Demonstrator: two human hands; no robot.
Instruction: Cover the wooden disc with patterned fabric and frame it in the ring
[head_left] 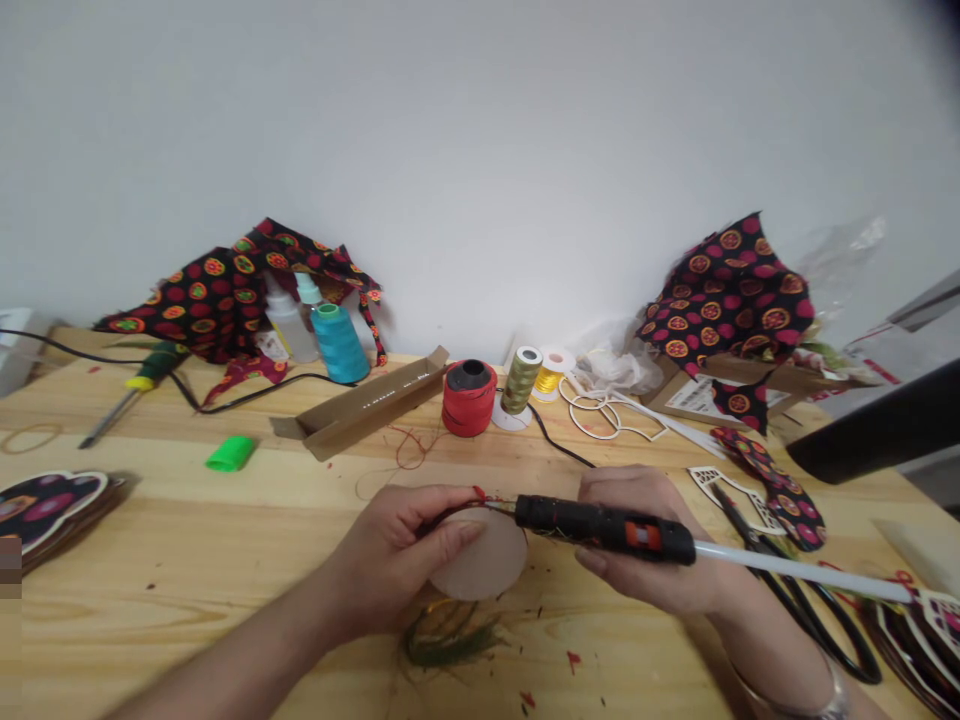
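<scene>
My left hand (405,550) is closed on a pale round disc (484,558), the thumb lying on its face and the fingers behind it. A bit of red shows at the left index fingertip, by the disc's upper rim. In my right hand (645,580) is a black glue gun (600,525), with a long white glue stick (802,572) coming out of its rear. The gun's nozzle points left and meets, or nearly meets, the disc's top edge beside my left fingertip. Below the disc lies a dark green tassel-like bundle of threads (454,640).
Behind the hands stand a red thread spool (469,400), a green one (521,380) and a blue thread cone (341,345), beside a long open cardboard box (375,405). Black scissors (799,590) lie right; a screwdriver (139,390) and a bright green piece (231,454) lie left.
</scene>
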